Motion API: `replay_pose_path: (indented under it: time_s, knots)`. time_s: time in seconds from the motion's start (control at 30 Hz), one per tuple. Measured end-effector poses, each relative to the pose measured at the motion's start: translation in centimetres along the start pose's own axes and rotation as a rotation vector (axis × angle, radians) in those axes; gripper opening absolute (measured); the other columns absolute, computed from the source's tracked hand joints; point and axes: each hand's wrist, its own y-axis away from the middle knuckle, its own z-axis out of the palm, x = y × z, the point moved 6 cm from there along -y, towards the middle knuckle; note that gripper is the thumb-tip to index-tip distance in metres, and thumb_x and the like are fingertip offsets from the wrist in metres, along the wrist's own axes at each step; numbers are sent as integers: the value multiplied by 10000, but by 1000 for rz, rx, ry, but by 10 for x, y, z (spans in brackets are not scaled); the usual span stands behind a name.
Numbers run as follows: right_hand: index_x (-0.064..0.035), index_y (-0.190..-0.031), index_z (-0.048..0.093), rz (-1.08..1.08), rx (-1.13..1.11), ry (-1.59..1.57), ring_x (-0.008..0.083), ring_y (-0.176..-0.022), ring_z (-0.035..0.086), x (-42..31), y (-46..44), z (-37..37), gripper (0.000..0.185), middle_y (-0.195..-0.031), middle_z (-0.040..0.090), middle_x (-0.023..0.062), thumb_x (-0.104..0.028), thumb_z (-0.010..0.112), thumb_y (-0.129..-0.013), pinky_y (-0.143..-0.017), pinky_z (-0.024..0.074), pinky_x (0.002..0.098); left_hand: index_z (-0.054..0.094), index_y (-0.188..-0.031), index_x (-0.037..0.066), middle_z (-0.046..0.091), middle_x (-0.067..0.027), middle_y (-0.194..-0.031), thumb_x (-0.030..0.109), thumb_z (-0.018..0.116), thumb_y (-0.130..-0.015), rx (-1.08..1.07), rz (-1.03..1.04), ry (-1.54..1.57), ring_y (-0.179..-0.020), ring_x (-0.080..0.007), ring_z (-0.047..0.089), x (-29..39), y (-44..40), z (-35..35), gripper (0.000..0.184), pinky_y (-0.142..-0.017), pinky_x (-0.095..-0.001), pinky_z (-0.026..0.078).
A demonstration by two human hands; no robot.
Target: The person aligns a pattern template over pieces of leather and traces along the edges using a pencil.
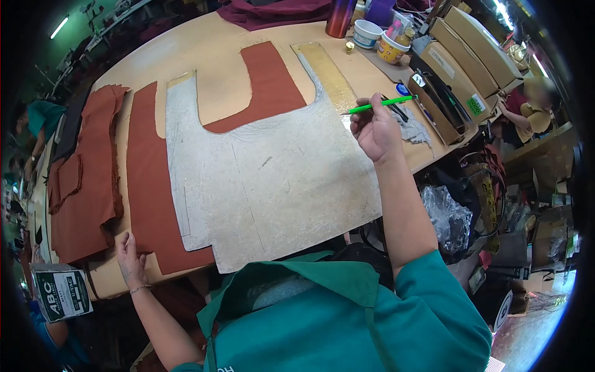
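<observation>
My right hand (376, 132) holds a slim green pen (387, 104) between thumb and fingers, above the right edge of a large grey pattern template (285, 180). The template has a U-shaped cutout at its far side and yellowish strips on its two arms. Beneath it lies rust-red fabric (145, 180), showing along the left and through the cutout. By the table's near left edge, my left hand (129, 263) is beside the fabric's lower left border, fingers extended and apart with nothing visible in them. Whether it touches the cloth, I cannot tell.
A stack of rust-red fabric (90, 180) lies at the left. Tubs (367, 34), a tumbler (341, 17) and cardboard boxes (455, 65) stand at the back right. Dark red cloth (273, 12) lies at the far edge. Another person (527, 115) sits at the right.
</observation>
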Motion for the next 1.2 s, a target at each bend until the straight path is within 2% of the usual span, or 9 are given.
replay_pose_path:
  time_s: [0.1, 0.33, 0.4, 0.5, 0.63, 0.77, 0.87, 1.07, 1.2]
  knots:
    - [-80, -776, 544, -6, 0, 60, 151, -615, 508, 3, -15, -10, 368, -665, 512, 33, -439, 506, -849, -542, 403, 258, 477, -1143, -7, 574, -37, -867, 257, 537, -864, 9, 98, -13, -745, -87, 510, 11, -25, 8, 389, -538, -224, 399]
    - [-116, -650, 482, 101, 90, -155, 157, -600, 520, 36, -61, -47, 352, -651, 534, 34, -410, 567, -824, -529, 413, 257, 616, -915, -65, 601, -86, -726, 495, 640, -715, -9, 135, -714, -668, -154, 547, 55, -76, 44, 595, -653, -303, 443]
    - [-121, -630, 458, 83, 78, -170, 161, -617, 533, 42, -64, -53, 358, -655, 538, 37, -399, 570, -826, -548, 431, 262, 613, -841, -76, 614, -134, -740, 450, 654, -715, -38, 246, -700, -705, -166, 577, 62, -78, 57, 542, -672, -314, 461]
    - [-126, -616, 437, 69, -19, -137, 166, -645, 551, 44, -70, -57, 363, -660, 544, 43, -389, 563, -833, -579, 453, 268, 603, -874, -65, 627, -135, -793, 381, 669, -712, -83, 87, -786, -725, -193, 599, 67, -71, 73, 479, -694, -321, 477]
    - [-124, -610, 436, 58, -54, -138, 166, -661, 559, 41, -69, -57, 364, -656, 550, 48, -378, 549, -844, -605, 460, 272, 543, -1044, -49, 599, -83, -952, 217, 618, -762, -297, 301, 147, -827, -182, 588, 85, -47, 106, 394, -756, -297, 471]
    - [-115, -593, 437, 69, -135, -140, 166, -676, 559, 40, -69, -56, 374, -646, 547, 46, -365, 544, -849, -643, 459, 282, 521, -1092, -25, 577, -90, -1023, 189, 530, -808, -433, 278, 617, -958, -180, 545, 95, -58, 105, 356, -857, -295, 423]
    - [-103, -579, 456, 64, -91, -200, 172, -675, 549, 39, -70, -57, 379, -639, 541, 47, -353, 547, -849, -655, 448, 287, 518, -1100, -25, 571, -95, -1039, 195, 510, -816, -357, 347, 923, -970, -189, 539, 123, -55, 74, 360, -862, -305, 417]
    - [-87, -590, 476, 72, -128, -142, 174, -706, 546, 35, -81, -67, 358, -660, 538, 51, -319, 555, -852, -668, 468, 293, 512, -1115, -24, 558, -105, -1072, 207, 471, -831, -117, 554, 901, -993, -206, 526, 135, -4, -45, 369, -871, -325, 405]
    - [-75, -614, 471, 67, -145, -95, 178, -717, 550, 34, -87, -71, 349, -702, 556, 77, -313, 543, -859, -687, 472, 298, 508, -1125, -24, 549, -111, -1093, 215, 444, -841, 236, 690, 701, -1008, -218, 517, 117, 79, -170, 377, -877, -338, 396]
